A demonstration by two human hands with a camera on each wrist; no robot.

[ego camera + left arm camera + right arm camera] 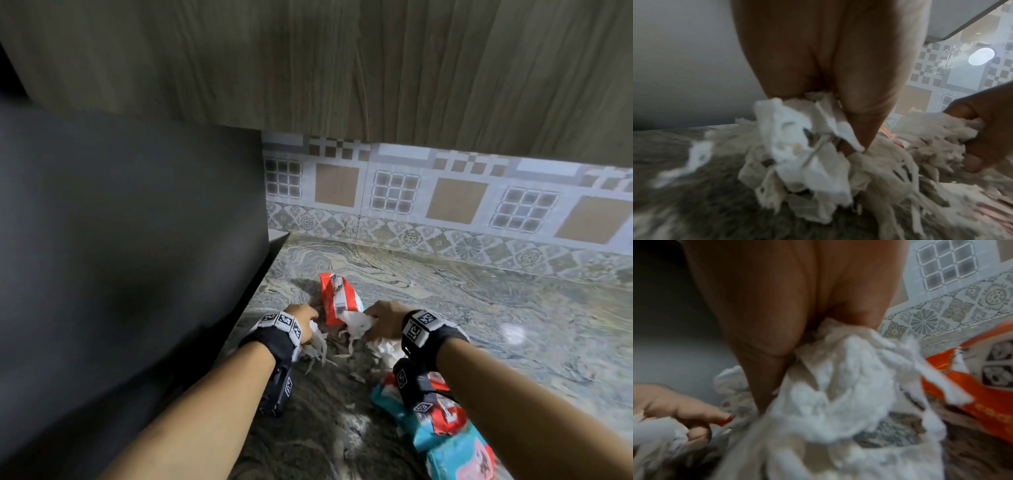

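Left hand [304,320]: my fingers curled round a clump of shredded white tissue [797,146] | right hand [381,319]: clenched on a second clump [834,386] | location: both clumps low over the marbled countertop [479,325], strands trailing onto it, just in front of the orange packet [334,294] | beneath my right forearm, same countertop: blue packets [442,442].
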